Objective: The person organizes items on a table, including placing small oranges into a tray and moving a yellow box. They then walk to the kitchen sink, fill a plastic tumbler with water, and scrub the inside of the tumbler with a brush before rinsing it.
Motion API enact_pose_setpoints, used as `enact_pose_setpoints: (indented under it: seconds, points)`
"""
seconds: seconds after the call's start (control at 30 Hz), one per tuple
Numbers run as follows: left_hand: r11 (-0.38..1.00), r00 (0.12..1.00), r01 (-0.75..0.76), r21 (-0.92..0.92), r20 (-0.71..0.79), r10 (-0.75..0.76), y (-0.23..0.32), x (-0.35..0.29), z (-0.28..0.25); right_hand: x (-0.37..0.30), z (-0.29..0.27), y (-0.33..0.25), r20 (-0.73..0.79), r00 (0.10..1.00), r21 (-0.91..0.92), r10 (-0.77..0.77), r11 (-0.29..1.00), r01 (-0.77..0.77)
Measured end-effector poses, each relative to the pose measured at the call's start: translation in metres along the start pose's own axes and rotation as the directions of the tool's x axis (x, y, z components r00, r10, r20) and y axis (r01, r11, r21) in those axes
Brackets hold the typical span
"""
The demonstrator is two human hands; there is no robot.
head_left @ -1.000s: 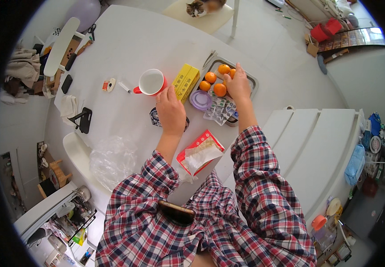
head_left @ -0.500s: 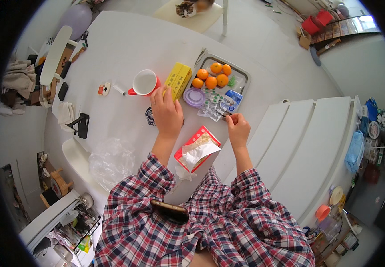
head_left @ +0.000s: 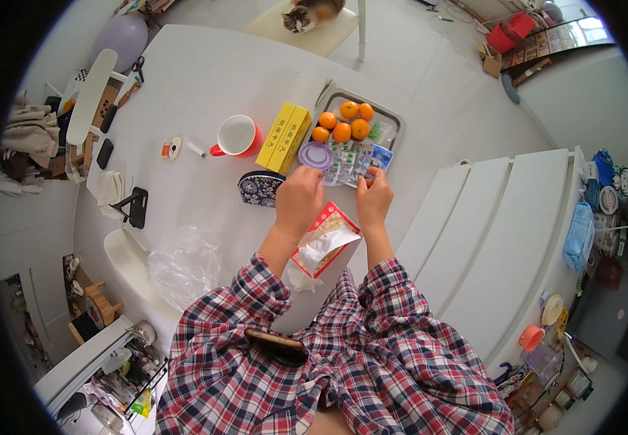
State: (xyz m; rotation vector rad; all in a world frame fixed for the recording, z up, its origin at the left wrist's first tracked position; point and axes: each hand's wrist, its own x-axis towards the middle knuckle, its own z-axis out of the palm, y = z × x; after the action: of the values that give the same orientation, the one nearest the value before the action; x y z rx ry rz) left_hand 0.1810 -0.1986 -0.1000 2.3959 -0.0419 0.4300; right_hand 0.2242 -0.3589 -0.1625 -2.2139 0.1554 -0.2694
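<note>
My left hand is closed, its fingers curled beside the purple round lid; what they hold, if anything, is hidden. My right hand makes a pinch at the tray's near edge, on something too small to make out. Between the hands lie blister packs of capsules and a blue-and-white packet. These rest on a grey tray with several oranges. Left of my left hand sits a dark floral pouch. Below both hands is a red tissue box, a white tissue sticking out.
A yellow box and a red mug stand left of the tray. Crumpled clear plastic lies near the table's left front, by a black phone stand. A phone rests on my lap. A cat is on the far chair.
My left hand has left the yellow box and come right and nearer, uncovering the floral pouch. My right hand has shifted slightly left and farther, closer to the blister packs.
</note>
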Motion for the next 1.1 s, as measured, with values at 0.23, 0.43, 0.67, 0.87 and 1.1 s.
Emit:
enact_pose_setpoints:
  seconds: [0.23,0.43,0.67,0.87,1.1]
  points:
    - [0.999,0.982,0.034,-0.010,0.185,-0.031,-0.002,-0.004,0.020,-0.002,-0.006,-0.004,0.056,0.998,-0.003,0.038,0.999,-0.038]
    - [0.994,0.989,0.103,0.029,0.099,-0.106,-0.001,0.001,0.019,0.003,-0.025,0.014,0.012,0.997,-0.192,-0.076,0.978,0.076]
    - [0.925,0.997,-0.073,0.372,0.021,0.070,0.000,0.026,0.009,0.039,-0.049,0.009,0.147,0.931,-0.293,-0.334,0.884,0.364]
    - [0.834,0.996,-0.055,0.549,0.094,0.004,-0.014,0.034,0.029,0.034,-0.054,0.006,0.311,0.903,-0.278,-0.297,0.880,0.385]
    - [0.804,0.988,-0.040,0.593,0.143,-0.057,-0.011,0.033,0.028,0.032,-0.054,0.013,0.160,0.903,-0.191,-0.398,0.885,0.424]
